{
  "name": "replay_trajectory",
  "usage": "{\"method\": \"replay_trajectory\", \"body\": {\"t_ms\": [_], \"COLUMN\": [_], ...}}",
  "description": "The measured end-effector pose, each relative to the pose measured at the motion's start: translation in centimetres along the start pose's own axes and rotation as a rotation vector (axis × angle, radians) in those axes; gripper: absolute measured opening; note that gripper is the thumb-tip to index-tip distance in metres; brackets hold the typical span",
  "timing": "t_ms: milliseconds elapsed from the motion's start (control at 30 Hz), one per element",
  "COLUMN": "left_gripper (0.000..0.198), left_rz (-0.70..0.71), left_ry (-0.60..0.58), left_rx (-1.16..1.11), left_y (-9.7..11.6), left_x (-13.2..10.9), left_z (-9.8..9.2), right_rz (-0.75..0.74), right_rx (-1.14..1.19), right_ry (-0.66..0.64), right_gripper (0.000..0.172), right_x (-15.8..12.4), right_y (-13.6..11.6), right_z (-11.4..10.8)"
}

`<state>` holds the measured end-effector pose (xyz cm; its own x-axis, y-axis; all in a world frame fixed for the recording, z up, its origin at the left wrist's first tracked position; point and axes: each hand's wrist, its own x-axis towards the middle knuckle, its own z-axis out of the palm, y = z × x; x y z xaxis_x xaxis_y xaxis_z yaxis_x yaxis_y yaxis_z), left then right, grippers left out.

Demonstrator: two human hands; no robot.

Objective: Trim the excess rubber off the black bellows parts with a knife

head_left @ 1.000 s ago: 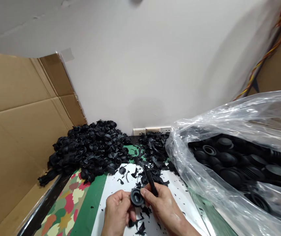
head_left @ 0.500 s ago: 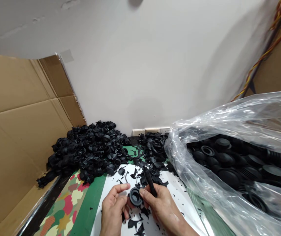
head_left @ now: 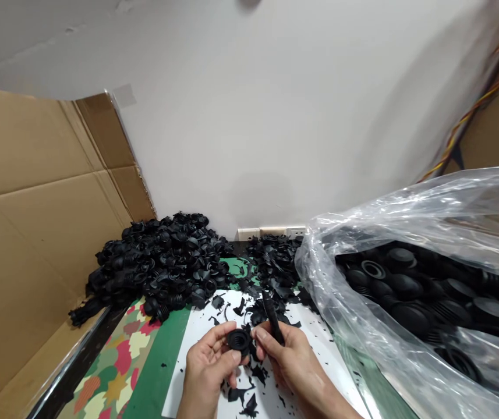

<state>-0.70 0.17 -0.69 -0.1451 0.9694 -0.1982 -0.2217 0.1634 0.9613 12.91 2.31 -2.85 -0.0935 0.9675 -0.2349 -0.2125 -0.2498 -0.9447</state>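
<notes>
Rubber ring (head_left: 238,338) has been tilted edge-on and lifted slightly; now pinched in left hand (head_left: 208,366). Black tool (head_left: 272,317) is gripped by right hand (head_left: 286,361).

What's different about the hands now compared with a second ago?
The left hand has turned the rubber ring, so its opening no longer faces the camera. The right hand keeps holding the black tool. The pile of rubber parts and plastic bag stayed put.

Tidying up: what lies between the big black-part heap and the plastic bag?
A smaller mound of black offcuts, spilling onto the white sheet; head view shows it.
</notes>
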Motion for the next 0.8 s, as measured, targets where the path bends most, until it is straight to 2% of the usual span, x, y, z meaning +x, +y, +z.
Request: {"method": "replay_trajectory", "body": {"t_ms": [133,233,400,500,667,800], "left_gripper": [0.041,0.038,0.034,0.037,0.056,0.054], "left_rz": [-0.081,-0.114,-0.116,-0.115,-0.091,0.127], "left_ry": [-0.067,-0.094,-0.140,-0.165,-0.072,0.113], "left_rx": [-0.031,-0.092,-0.128,-0.099,0.025,0.165], "left_y": [0.0,0.1,0.3,0.2,-0.3,-1.0], "left_x": [0.3,0.3,0.1,0.0,0.0,-0.3], "left_z": [-0.3,-0.3,-0.1,-0.1,-0.1,0.2], "right_rz": [-0.093,-0.149,-0.159,-0.152,-0.155,-0.148], "right_rx": [-0.036,-0.037,-0.006,0.002,-0.052,-0.096], "right_ry": [0.040,0.022,-0.071,-0.137,-0.120,-0.030], "right_gripper": [0.026,0.025,0.034,0.032,0.023,0.022], "right_x": [-0.9,-1.2,-1.2,-1.2,-1.5,-1.3], "right_y": [-1.3,-1.7,-1.3,-1.3,-1.6,-1.3], "right_z": [-0.1,-0.1,-0.1,-0.1,0.2,0.3]}}
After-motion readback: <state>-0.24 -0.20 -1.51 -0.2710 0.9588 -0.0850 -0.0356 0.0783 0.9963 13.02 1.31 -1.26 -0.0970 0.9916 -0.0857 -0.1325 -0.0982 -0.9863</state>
